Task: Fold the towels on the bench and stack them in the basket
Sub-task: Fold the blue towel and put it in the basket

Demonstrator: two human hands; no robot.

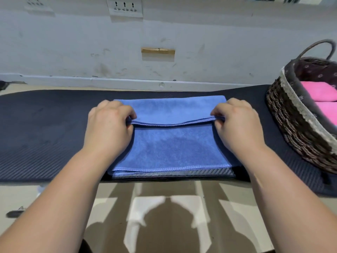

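A blue towel [173,147] lies on the dark padded bench [45,128], straight in front of me. Its far part is doubled toward me, and the folded edge runs across the middle. My left hand [109,125] pinches the left end of that edge. My right hand [237,123] pinches the right end. At the right stands a woven basket [291,125] with a handle; folded pink towels [322,99] lie inside it.
A white wall with sockets [125,7] rises right behind the bench. Pale floor with my shadow lies below the bench's near edge. A small dark object [15,213] sits on the floor at the left.
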